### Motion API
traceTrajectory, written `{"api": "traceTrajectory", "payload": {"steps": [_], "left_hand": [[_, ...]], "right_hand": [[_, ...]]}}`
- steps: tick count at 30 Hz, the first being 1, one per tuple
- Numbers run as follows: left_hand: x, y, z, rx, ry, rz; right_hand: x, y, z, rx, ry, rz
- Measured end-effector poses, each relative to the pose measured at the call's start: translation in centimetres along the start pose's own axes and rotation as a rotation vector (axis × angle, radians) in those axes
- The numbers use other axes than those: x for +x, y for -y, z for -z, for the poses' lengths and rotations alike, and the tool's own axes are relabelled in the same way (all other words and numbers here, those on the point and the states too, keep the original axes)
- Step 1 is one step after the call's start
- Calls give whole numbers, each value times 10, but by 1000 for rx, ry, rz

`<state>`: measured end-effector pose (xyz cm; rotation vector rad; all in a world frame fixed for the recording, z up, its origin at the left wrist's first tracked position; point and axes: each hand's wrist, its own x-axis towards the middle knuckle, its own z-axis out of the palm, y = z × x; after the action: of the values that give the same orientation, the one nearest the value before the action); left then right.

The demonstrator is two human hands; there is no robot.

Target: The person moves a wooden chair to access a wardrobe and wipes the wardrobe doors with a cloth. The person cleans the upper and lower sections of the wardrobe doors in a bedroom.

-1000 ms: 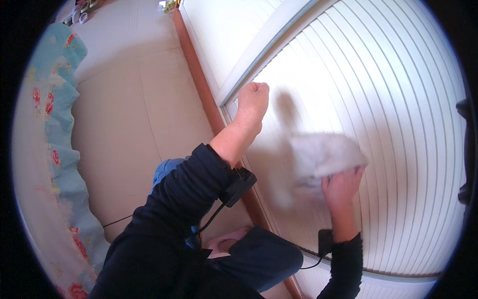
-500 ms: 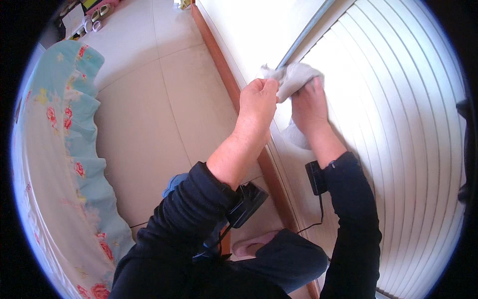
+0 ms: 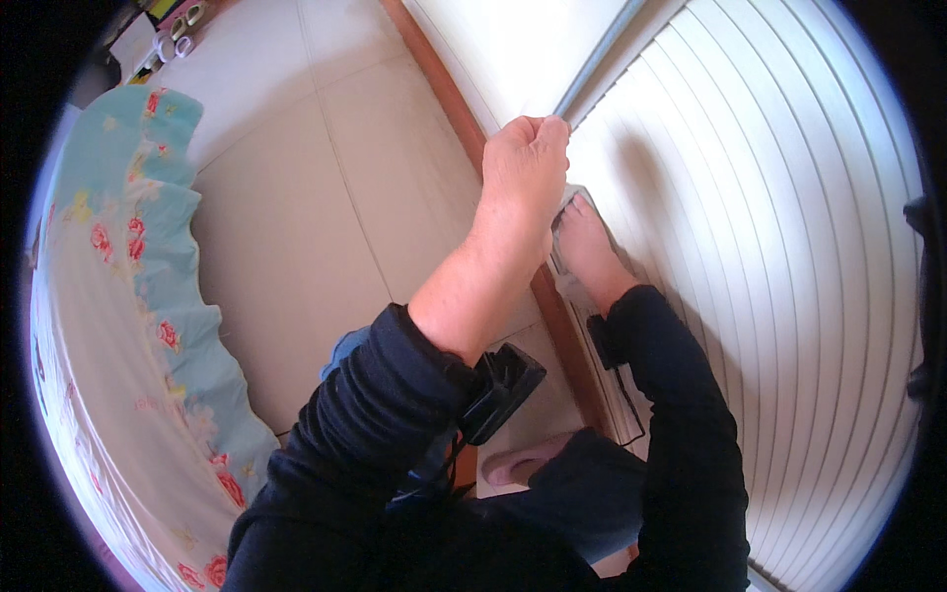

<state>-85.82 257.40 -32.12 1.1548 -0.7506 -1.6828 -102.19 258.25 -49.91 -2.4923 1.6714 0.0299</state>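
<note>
My left hand [image 3: 528, 163] is closed at the lower visible end of a grey metal edge strip [image 3: 598, 65], its fingers curled round it and partly hidden. Lower and to the right, my right hand [image 3: 590, 245] presses a light grey cloth [image 3: 572, 193] against the pale surface beside the slatted white panel [image 3: 760, 207]. Most of the cloth lies under the palm, with only its rim showing around the fingers.
A black box-shaped device [image 3: 501, 393] with a cable is on my left forearm, another [image 3: 604, 340] by my right wrist. Left stands something draped in a floral cover [image 3: 148, 326]. A brown skirting strip [image 3: 444, 84] borders the tiled floor [image 3: 286, 257]. Shoes [image 3: 178, 39] lie far left.
The cloth and my right hand have moved down and toward me, off the metal strip. My left hand has shifted slightly up and right, and the cloth no longer shows beside its fingers.
</note>
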Motion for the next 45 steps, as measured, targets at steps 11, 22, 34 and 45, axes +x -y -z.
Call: {"api": "traceTrajectory", "payload": {"steps": [11, 22, 34, 45], "left_hand": [[-44, 32, -52, -54, 241, 46], [-73, 84, -100, 121, 389, 44], [-67, 81, -82, 175, 326, 4], [-39, 73, -63, 252, 252, -28]], "right_hand": [[-258, 29, 0, -467, 211, 23], [-483, 62, 49, -351, 432, -456], [-501, 81, 57, -519, 426, -486], [-438, 40, -20, -283, 265, -362]]}}
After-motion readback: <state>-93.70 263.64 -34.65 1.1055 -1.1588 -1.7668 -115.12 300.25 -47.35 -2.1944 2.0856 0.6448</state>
